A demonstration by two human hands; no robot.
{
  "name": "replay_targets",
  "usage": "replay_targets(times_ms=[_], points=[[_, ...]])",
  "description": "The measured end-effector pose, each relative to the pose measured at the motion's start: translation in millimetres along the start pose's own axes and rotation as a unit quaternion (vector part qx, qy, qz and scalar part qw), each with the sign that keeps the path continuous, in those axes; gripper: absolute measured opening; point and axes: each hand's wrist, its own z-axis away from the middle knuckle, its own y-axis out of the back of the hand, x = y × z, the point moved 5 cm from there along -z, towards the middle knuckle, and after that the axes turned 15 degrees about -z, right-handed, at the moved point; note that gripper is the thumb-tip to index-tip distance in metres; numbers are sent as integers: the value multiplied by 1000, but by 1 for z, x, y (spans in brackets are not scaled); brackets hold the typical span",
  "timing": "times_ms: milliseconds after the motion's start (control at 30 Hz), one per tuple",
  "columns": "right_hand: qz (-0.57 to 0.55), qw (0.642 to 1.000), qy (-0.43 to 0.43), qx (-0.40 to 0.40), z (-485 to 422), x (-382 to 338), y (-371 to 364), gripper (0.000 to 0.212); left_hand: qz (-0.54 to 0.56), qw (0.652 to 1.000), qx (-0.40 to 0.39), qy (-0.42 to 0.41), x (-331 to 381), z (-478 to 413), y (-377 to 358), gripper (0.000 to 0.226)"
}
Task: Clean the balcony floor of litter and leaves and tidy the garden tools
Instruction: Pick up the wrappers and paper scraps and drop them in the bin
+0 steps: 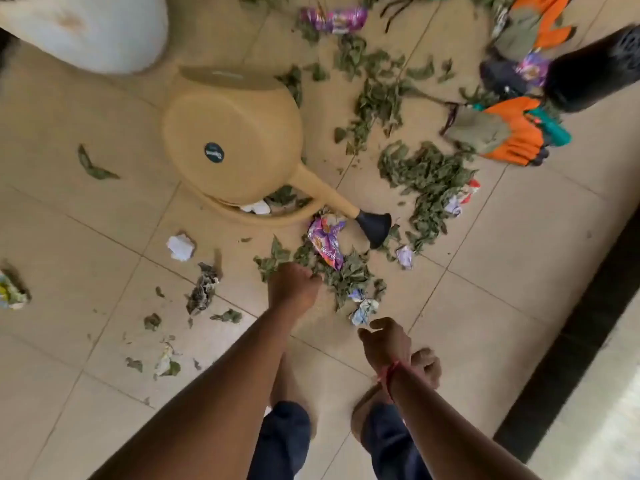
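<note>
Dry leaves point(348, 277) are scattered on the tiled floor point(519, 271) by the tipped watering can point(235, 147). They are judged light and brittle, best scooped by the handful. The left hand point(294, 285) is curled at the pile's edge, though a grip cannot be confirmed. The right hand point(384, 341) is held loosely open and empty, near crumpled paper point(363, 310).

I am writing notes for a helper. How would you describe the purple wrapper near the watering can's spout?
Find the tan watering can and follow its spout to the black sprinkler head. Just left of that head lies the crumpled purple wrapper on green leaves. Another purple wrapper lies at the top edge, far from the can.
</note>
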Motion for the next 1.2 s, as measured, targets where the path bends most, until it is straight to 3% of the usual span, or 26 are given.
replay_targets(times_ms=[33,100,167,400,633,767,967,1067,1200], points=[[-25,999,-36,1,-18,15,-6,72,22,1000,3,18,-2,-13,-7,29],[-51,995,-51,-66,12,-18,-4,48,69,996,19,56,-1,-32,-14,31],[-80,995,-45,-50,85,-94,24,51,101,991,23,85,3,-48,-21,32],[-192,974,-121,4,79,-92,13,57,94,986,62,126,4,-90,-45,52],[-210,975,-62,30,70,-112,20,29,-23,989,131,71,21,-91,-34,39],[-253,965,-57,28,62,-104,18,34,-51,984,167,36,31,-77,-26,27],[-351,933,-84,1,85,-128,28,16,-7,971,238,-1,25,-39,-12,25],[-329,942,-50,-39,96,-138,27,23,33,966,256,-20,8,-28,-6,18],[-278,959,-35,-31,95,-138,18,28,84,963,257,-10,-18,-27,-4,14]])
